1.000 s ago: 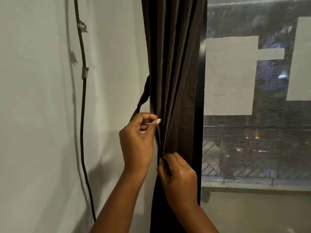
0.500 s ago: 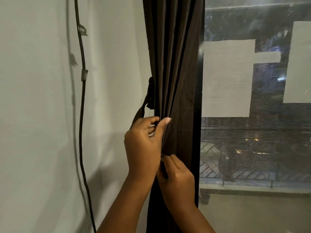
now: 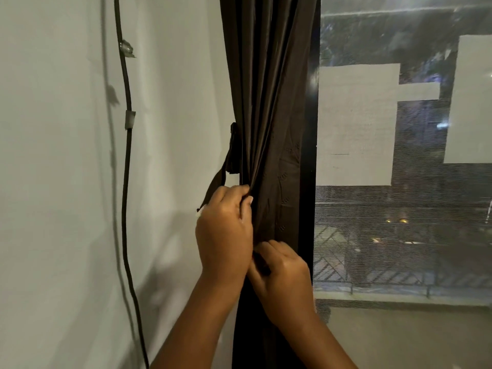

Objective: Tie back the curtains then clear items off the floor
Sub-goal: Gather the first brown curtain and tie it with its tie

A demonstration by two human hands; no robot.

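Note:
A dark brown curtain (image 3: 269, 102) hangs gathered in folds against the left edge of the window. A matching tie-back strap (image 3: 216, 182) comes from the wall side behind the curtain and slopes down to my left hand (image 3: 225, 233), which is closed on the strap end and on the curtain's front folds. Just below and to the right, my right hand (image 3: 282, 275) pinches the gathered curtain fabric; the two hands touch. The strap's far end is hidden behind the curtain.
A black cable (image 3: 127, 161) runs down the white wall (image 3: 58, 182) at left, held by tape and a clip. The black window frame (image 3: 308, 155) borders a mesh-screened window (image 3: 399, 222) with pale paper sheets (image 3: 354, 123) stuck on it.
My left hand has moved right onto the curtain's front folds, drawing the strap with it, and closed tighter. My right hand stays pinching the fabric below; the hands now touch.

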